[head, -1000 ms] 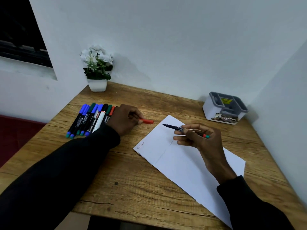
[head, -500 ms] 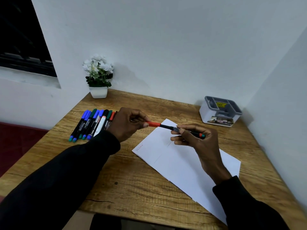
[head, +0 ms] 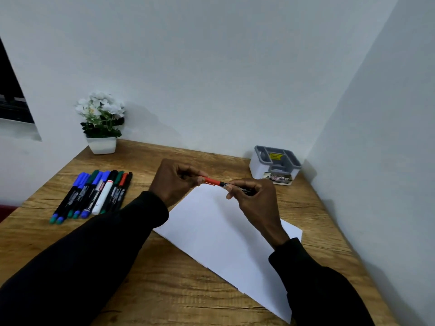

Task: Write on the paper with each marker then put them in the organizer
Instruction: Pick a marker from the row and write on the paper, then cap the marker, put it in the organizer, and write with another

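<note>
Spare markers (head: 94, 194) lie left of the left hand (head: 174, 182), which pinches the cap of the red marker (head: 213, 181). The right hand (head: 255, 200) grips its barrel above the paper (head: 219, 231). The marker is probably light, rigid and smooth, and best held mid-barrel. The organizer (head: 256, 167) stands beyond the right hand.

1. A plant (head: 101, 118) is sitting in a white pot (head: 101, 145) on the table (head: 164, 290), at its far left corner.
2. White walls (head: 211, 67) are enclosing the table's back and right.
3. A dark window (head: 9, 95) is showing at the left.

I see a home study nook: a wooden table (head: 164, 290) in a white-walled corner, potted flowers (head: 101, 124) at its far-left corner.
</note>
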